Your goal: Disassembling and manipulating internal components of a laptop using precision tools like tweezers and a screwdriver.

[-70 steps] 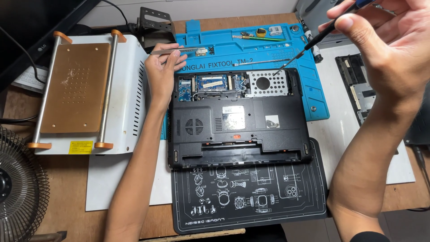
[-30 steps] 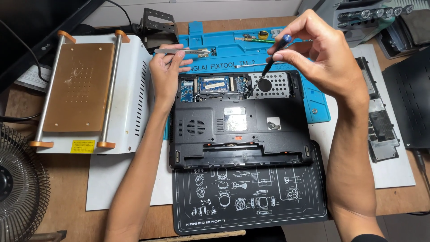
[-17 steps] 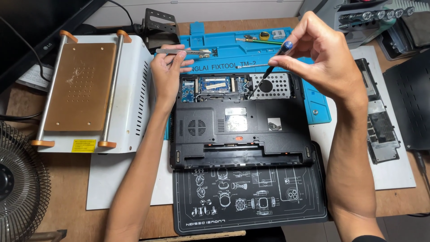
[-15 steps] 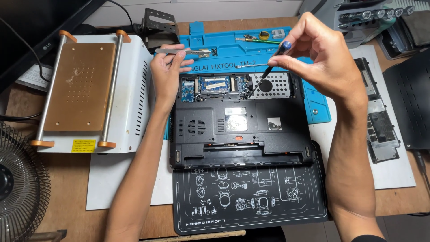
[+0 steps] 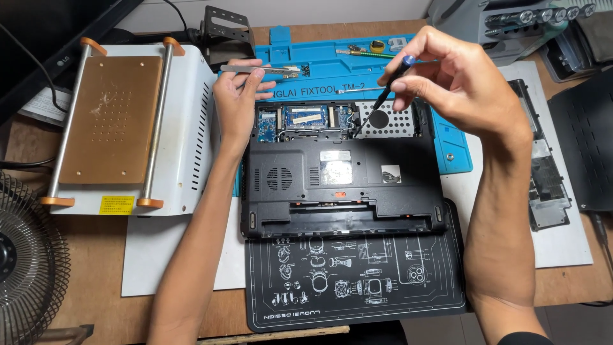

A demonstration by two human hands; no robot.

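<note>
Two hands at work over a brown wooden desk (image 5: 96, 306), crowded with gear. Largest item: a white metal heating station with a copper-coloured plate and two steel rails (image 5: 128, 128), on the desk's left side. Beside it, centre, a black laptop lying bottom-up with its cover panel removed (image 5: 341, 185); its long axis runs left to right, exposed bay along the far edge, green circuit boards and a perforated silver drive cage visible inside. Laptop's far edge rests on a blue silicone repair mat (image 5: 345, 64), near edge on a black mat printed with white line drawings (image 5: 354, 281). A white sheet lies under both mats. Round wire fan grille (image 5: 25, 268) at the lower left. Black flat panel (image 5: 584, 140) at the right edge.

Right hand (image 5: 456, 83), fingers pinched narrow around a slim black screwdriver with a blue cap (image 5: 382, 96). Tool's long axis slants: cap up and away toward the right, tip down and left, at the left edge of the drive cage.

Left hand (image 5: 239, 102) rests by the laptop's far left corner, fingers closed on silver metal tweezers (image 5: 258, 68), lying roughly left-right, tips pointing right over the blue mat.
</note>
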